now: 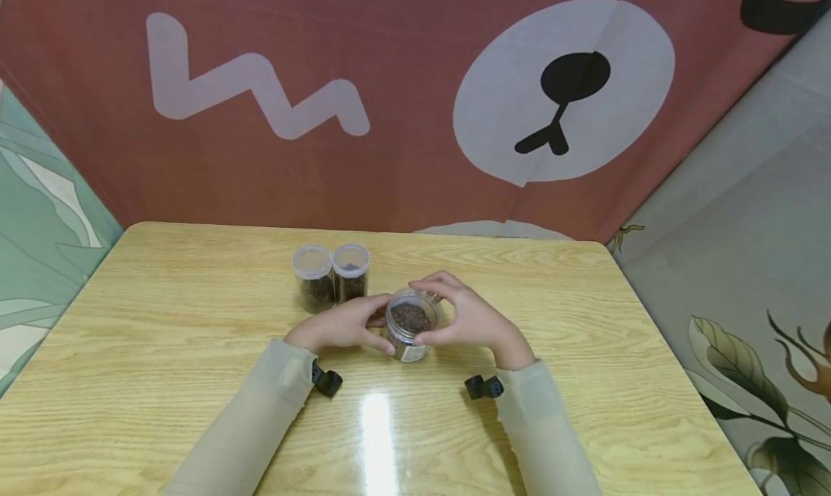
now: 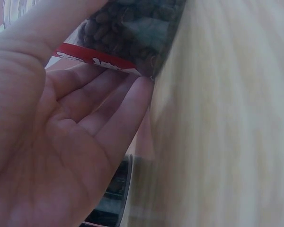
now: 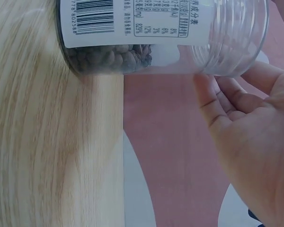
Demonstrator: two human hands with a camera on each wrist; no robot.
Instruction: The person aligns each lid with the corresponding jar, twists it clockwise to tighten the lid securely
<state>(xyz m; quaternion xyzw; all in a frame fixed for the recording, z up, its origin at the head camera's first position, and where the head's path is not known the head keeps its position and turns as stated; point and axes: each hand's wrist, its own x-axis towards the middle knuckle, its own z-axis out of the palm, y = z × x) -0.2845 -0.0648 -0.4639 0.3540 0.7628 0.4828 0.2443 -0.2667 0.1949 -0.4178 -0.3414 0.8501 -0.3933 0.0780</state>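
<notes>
A clear jar [image 1: 410, 326] of dark, bean-like pieces stands upright on the table between both hands. My left hand [image 1: 344, 326] holds its lower side, thumb in front and fingers round the far side; a red band with white characters shows in the left wrist view. My right hand [image 1: 474, 319] spans the jar's top, thumb at the near rim and fingers at the far rim. In the right wrist view the ridged neck [image 3: 206, 38] shows beside the fingertips, and a white label [image 3: 146, 19] with a barcode covers the side.
Two similar jars, a left one [image 1: 316, 287] and a right one [image 1: 351, 280], stand side by side behind my left hand, with translucent lids and dark contents. The wooden table [image 1: 162, 323] ends at a red cloth [image 1: 389, 179] with a cartoon print. Black wrist devices sit near both cuffs.
</notes>
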